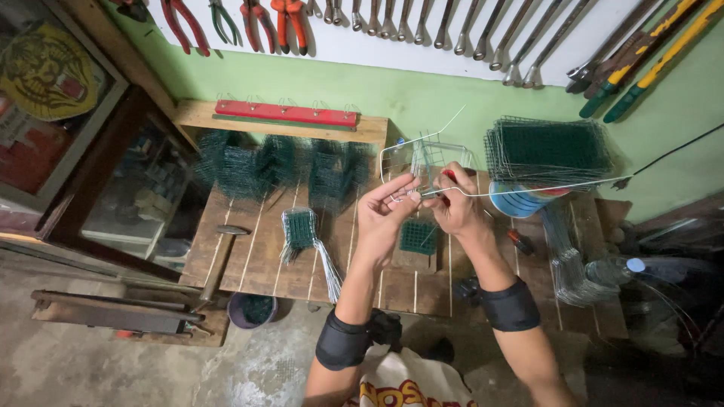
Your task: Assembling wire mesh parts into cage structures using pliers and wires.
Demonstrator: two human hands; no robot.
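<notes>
A long bare wire (528, 187) runs almost level from the hands off to the person's right, rising a little toward its far end near the stack of green mesh panels (549, 147); its long axis lies across the bench, roughly side to side. Its near end meets a bent wire frame (422, 154) held up above the bench top, between the two hands, from which a thinner strand sticks up and to the right.

The right hand (452, 200) is closed round a red-handled tool whose tip meets the wire at the frame. The left hand (386, 207) pinches the frame's lower edge between thumb and fingertips. Both wrists wear black bands.

Below the hands, on the wooden slat bench (249, 264), lies a small green mesh square (418, 236), and further left a mesh piece with a bundle of cut wires (309, 249) fanning toward the near edge. Folded green mesh forms (279, 167) stand in a row at the back, in front of a red rail (286, 113). A hammer (219, 256) rests at the left edge, and a pile of bent wire loops (569, 264) at the right.

The wall behind is green, with a white board of hanging spanners (452, 26) and red-handled pliers (271, 22). The floor is bare concrete.
</notes>
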